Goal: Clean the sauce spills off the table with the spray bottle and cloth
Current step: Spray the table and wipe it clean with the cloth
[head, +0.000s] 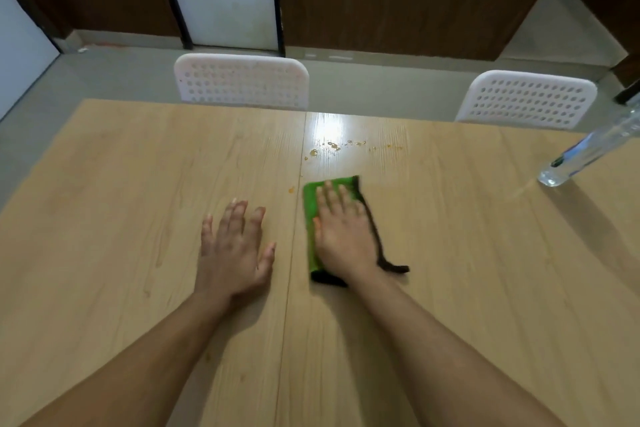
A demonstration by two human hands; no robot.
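We look down at a pale wooden table (121,184). Our right hand (341,234) lies flat on a folded green cloth (311,204) with a dark edge, fingers straight and close together, pressing it to the wood. Our left hand (233,246) rests palm down just beside it, fingers slightly spread. Orange sauce spills (332,146) dot the table beyond the cloth. At the far right stands what seems a clear spray bottle (585,152), blurred. Two white chairs (242,81) face us.

cloth (313,204) before spills (332,146), bottle (588,152) right (table edge)
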